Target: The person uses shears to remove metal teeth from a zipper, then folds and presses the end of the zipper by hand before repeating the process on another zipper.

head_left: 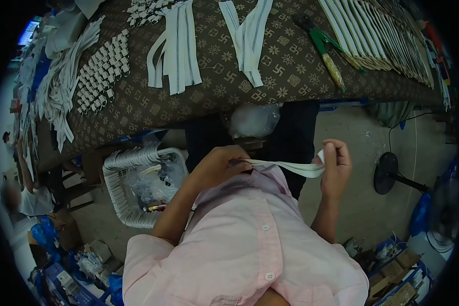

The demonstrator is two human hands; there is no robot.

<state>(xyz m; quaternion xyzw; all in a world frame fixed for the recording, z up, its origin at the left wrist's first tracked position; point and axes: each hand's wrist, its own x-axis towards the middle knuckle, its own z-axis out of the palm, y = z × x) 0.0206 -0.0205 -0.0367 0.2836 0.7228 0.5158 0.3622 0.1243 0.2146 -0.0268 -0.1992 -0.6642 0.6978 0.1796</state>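
Note:
A white zipper tape point(285, 166) stretches across my lap in front of the pink shirt. My left hand point(222, 167) pinches one end, its fingers closed. My right hand point(336, 162) grips the other end between thumb and fingers, where the tape bends up. On the patterned brown table cloth point(224, 97) ahead lie several white zipper tapes point(181, 51) with dark teeth, and another folded group of zipper tapes point(250, 41) to their right. What sits under my left fingers is hidden.
Green-handled cutters point(321, 46) lie near long rows of white strips point(377, 35). Small white-and-metal pieces point(104, 66) and a pile of loose strips point(69, 84) are at left. Below stand a woven basket point(115, 188) with plastic bags and a black fan point(386, 173).

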